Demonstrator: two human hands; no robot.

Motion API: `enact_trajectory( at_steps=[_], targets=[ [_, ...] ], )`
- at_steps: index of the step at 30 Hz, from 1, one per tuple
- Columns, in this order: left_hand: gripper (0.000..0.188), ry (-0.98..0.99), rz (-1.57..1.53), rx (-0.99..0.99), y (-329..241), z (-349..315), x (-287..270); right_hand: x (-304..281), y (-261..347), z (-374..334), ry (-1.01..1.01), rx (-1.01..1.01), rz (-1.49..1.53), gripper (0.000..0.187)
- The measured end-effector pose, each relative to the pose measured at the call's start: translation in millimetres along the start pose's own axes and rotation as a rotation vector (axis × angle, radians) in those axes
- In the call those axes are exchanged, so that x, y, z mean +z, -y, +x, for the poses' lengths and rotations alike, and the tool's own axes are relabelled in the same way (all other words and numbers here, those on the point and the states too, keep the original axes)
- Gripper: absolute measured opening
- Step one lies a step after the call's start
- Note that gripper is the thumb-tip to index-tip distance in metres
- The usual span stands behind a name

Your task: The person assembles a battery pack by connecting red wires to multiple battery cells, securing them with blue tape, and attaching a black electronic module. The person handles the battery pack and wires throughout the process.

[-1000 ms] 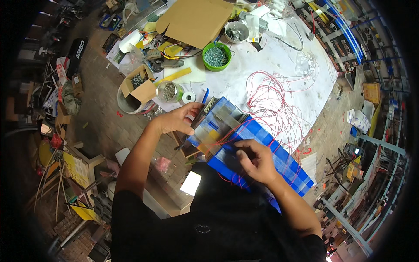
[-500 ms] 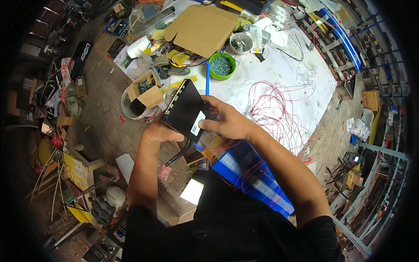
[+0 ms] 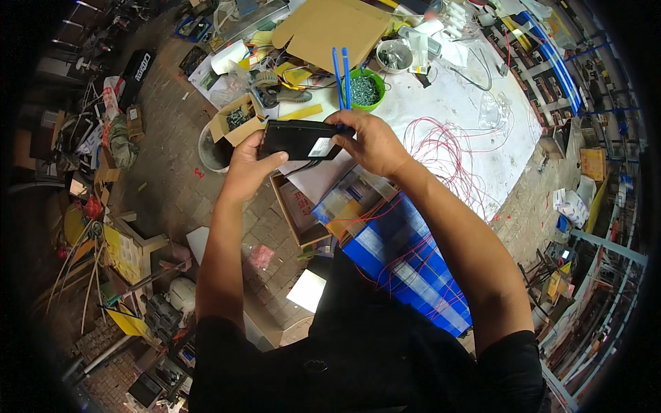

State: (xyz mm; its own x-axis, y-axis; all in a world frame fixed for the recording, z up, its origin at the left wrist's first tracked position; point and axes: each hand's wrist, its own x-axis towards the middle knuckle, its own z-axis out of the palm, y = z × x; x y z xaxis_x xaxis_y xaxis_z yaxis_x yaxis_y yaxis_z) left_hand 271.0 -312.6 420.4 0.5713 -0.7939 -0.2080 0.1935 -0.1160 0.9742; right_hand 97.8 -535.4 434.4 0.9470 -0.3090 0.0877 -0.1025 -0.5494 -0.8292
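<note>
A flat black box (image 3: 292,142) with a white label near its right end is held up in front of me between both hands. My left hand (image 3: 249,166) grips its left end, thumb on the near face. My right hand (image 3: 375,144) closes round the right end, its thumb beside the label. Two long straight blue strips (image 3: 346,79) rise behind the box next to my right fingers; where they start is hidden. Dark cable (image 3: 315,163) shows just under the box.
Beyond are a green bowl (image 3: 366,91) of small screws, a metal bowl (image 3: 394,56), a cardboard sheet (image 3: 330,31) and a small carton (image 3: 236,122) of dark parts. Loose red wire (image 3: 447,155) lies on the white sheet at right. A blue taped pack (image 3: 413,265) sits near my right forearm.
The box has been tilted and turned from slanting to nearly level, its face now foreshortened. Both hands moved with it, away from me. A second blue strip now stands beside the first.
</note>
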Motion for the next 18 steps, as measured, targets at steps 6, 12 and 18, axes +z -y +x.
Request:
enact_trajectory(
  at_steps=[6,12,18],
  targets=[
    [0.033,-0.149,0.242,0.078,52.8,-18.9,26.6,5.6,-21.8,-8.0,-0.023,-0.164,-0.206,0.031],
    [0.033,-0.131,0.294,0.026,104.5,-45.5,50.4,10.9,-47.3,-25.0,0.176,-0.1,-0.327,0.026],
    [0.04,-0.019,0.163,-0.019,127.0,-58.5,57.5,11.2,-51.3,-21.3,0.408,0.094,-0.455,0.03]
  ],
)
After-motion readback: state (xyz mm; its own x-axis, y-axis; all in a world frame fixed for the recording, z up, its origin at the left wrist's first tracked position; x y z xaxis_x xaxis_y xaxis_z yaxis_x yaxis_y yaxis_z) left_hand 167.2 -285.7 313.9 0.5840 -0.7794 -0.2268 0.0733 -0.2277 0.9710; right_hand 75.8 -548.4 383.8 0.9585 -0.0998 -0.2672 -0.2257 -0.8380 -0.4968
